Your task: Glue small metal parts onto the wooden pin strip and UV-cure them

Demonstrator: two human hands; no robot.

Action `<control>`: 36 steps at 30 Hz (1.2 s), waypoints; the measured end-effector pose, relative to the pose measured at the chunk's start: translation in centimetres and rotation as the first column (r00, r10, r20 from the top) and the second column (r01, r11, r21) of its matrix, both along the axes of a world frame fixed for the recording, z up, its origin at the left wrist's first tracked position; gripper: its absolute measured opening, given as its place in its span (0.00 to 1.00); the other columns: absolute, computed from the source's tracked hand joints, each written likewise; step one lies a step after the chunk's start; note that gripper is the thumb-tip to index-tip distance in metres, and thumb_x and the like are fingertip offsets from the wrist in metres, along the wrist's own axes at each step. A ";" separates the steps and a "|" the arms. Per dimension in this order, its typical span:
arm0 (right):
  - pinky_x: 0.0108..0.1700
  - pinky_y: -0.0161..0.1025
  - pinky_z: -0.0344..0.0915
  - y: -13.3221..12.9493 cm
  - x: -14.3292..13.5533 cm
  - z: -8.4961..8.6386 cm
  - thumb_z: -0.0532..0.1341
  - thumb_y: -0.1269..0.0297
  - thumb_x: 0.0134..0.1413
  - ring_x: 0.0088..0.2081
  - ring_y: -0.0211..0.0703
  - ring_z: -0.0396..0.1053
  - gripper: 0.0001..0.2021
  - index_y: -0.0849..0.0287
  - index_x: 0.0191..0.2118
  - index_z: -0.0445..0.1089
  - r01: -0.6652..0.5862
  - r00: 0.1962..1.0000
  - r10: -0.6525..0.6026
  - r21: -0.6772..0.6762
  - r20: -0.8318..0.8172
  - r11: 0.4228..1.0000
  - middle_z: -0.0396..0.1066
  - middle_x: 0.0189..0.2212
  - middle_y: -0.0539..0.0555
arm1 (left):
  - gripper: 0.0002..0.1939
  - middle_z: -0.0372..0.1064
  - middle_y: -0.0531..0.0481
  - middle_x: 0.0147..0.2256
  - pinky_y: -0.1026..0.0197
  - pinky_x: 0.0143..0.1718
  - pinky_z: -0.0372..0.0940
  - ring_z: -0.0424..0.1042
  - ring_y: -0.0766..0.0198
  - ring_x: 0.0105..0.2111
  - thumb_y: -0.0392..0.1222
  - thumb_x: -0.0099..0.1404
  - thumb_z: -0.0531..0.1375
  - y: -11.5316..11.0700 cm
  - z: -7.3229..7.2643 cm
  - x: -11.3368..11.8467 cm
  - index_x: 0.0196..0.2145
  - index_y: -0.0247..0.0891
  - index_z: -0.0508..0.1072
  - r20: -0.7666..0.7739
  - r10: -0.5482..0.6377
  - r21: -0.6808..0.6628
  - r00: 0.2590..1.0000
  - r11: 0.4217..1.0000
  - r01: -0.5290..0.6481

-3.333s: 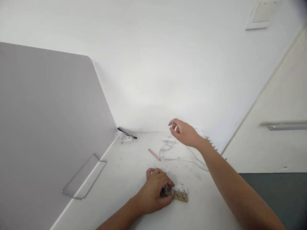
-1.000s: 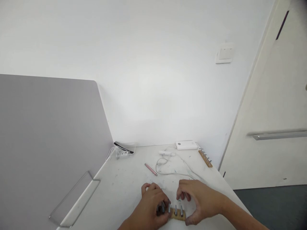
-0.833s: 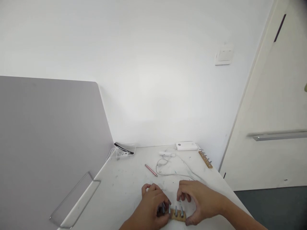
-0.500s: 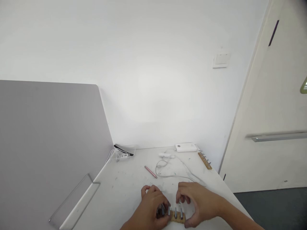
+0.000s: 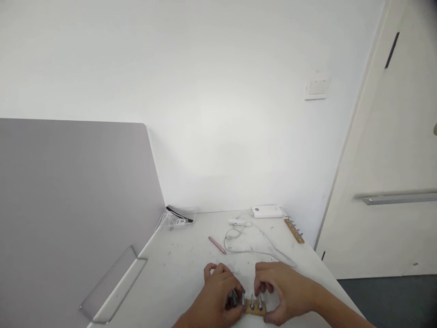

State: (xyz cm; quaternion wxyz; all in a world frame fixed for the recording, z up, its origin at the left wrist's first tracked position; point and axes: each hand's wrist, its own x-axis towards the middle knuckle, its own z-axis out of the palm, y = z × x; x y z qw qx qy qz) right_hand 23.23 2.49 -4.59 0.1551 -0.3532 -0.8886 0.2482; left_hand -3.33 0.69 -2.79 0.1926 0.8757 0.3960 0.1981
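Near the front of the white table lies a small wooden strip with several upright metal pegs. My left hand wraps round its left end, thumb on the near side and fingers on the far side, hiding part of the strip. At the right end, my right hand is curved with thumb and fingers apart. Its thumb tip is at the strip's near right corner, and its fingertips are close to the rightmost peg. Whether they touch that peg I cannot tell.
A pink pen and a white cable lie beyond my hands. Farther back are a white box-shaped device, a clear tray and another pegged wooden strip. A grey panel and wire bracket stand left.
The whole view has shifted slightly right and down. My right fingertips are a little closer to the rightmost peg. My left hand keeps its hold on the strip.
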 end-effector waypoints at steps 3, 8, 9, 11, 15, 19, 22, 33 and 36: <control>0.35 0.34 0.60 -0.2 0.0 1.0 0.74 0.60 0.33 0.35 0.40 0.68 0.24 0.52 0.43 0.75 -0.016 1.000 0.016 -0.022 -0.023 1.000 0.70 0.37 0.47 | 0.08 0.78 0.54 0.37 0.46 0.57 0.45 0.70 0.55 0.45 0.37 0.57 0.67 -0.2 0.4 -0.1 0.36 0.44 0.75 0.030 -0.004 0.001 1.000 1.000 0.004; 0.35 0.33 0.60 -0.3 -0.2 1.9 0.75 0.60 0.34 0.34 0.40 0.68 0.22 0.53 0.41 0.76 -0.005 1.000 0.004 -0.042 -0.026 0.999 0.70 0.36 0.47 | 0.08 0.78 0.54 0.37 0.47 0.56 0.45 0.70 0.55 0.45 0.36 0.58 0.66 -0.5 1.1 0.0 0.37 0.43 0.75 0.034 -0.006 0.001 0.999 1.000 0.006; 0.35 0.33 0.61 -0.4 -0.2 1.9 0.76 0.60 0.34 0.33 0.39 0.68 0.22 0.54 0.40 0.76 -0.001 1.000 -0.001 -0.055 -0.031 0.998 0.70 0.35 0.47 | 0.08 0.78 0.54 0.37 0.47 0.56 0.46 0.70 0.55 0.45 0.35 0.58 0.66 -0.6 1.1 0.0 0.37 0.43 0.75 0.034 -0.005 0.003 0.999 1.000 0.005; 0.35 0.32 0.61 -0.4 -0.1 1.7 0.76 0.62 0.35 0.33 0.38 0.68 0.20 0.54 0.39 0.75 0.008 0.999 -0.012 -0.082 -0.047 0.997 0.70 0.36 0.46 | 0.08 0.77 0.54 0.36 0.47 0.56 0.46 0.70 0.55 0.44 0.35 0.59 0.65 -0.6 1.1 0.1 0.37 0.43 0.74 0.032 -0.003 0.008 0.999 1.000 0.003; 0.34 0.31 0.61 -0.3 0.0 1.2 0.76 0.64 0.37 0.33 0.36 0.68 0.18 0.55 0.37 0.73 0.020 0.997 -0.027 -0.106 -0.069 0.994 0.71 0.35 0.45 | 0.07 0.77 0.54 0.35 0.46 0.56 0.46 0.70 0.55 0.44 0.34 0.60 0.64 -0.5 0.9 0.3 0.36 0.42 0.73 0.037 0.006 0.012 0.999 1.000 -0.007; 0.34 0.31 0.61 -0.1 0.1 1.1 0.77 0.62 0.38 0.32 0.36 0.68 0.18 0.55 0.36 0.73 0.030 0.998 -0.038 -0.138 -0.052 0.990 0.71 0.34 0.45 | 0.08 0.77 0.54 0.34 0.46 0.55 0.47 0.70 0.54 0.44 0.33 0.59 0.63 -0.5 0.7 0.4 0.36 0.42 0.73 0.046 0.020 -0.013 0.999 1.000 -0.020; 0.33 0.32 0.61 0.0 0.1 1.2 0.77 0.61 0.39 0.32 0.36 0.68 0.17 0.55 0.36 0.73 0.035 0.998 -0.042 -0.153 -0.040 0.988 0.72 0.34 0.45 | 0.07 0.77 0.53 0.34 0.45 0.54 0.48 0.70 0.53 0.44 0.33 0.60 0.63 -0.6 0.9 0.5 0.36 0.42 0.73 0.047 0.040 -0.033 0.998 0.999 -0.039; 0.34 0.33 0.61 -0.1 0.4 1.1 0.76 0.60 0.40 0.33 0.37 0.69 0.17 0.54 0.38 0.76 0.040 0.999 -0.046 -0.181 -0.027 0.983 0.73 0.34 0.45 | 0.09 0.78 0.52 0.37 0.45 0.54 0.51 0.72 0.53 0.44 0.34 0.63 0.61 -0.7 0.6 0.8 0.41 0.43 0.75 0.089 0.051 -0.023 0.995 0.999 -0.049; 0.35 0.33 0.61 -0.1 0.4 0.8 0.76 0.59 0.40 0.33 0.38 0.69 0.17 0.53 0.39 0.75 0.040 0.999 -0.045 -0.166 -0.028 0.985 0.73 0.34 0.45 | 0.10 0.77 0.53 0.37 0.47 0.52 0.53 0.73 0.55 0.43 0.33 0.63 0.61 -0.9 0.8 0.8 0.42 0.44 0.75 0.121 0.028 0.020 0.992 0.999 -0.031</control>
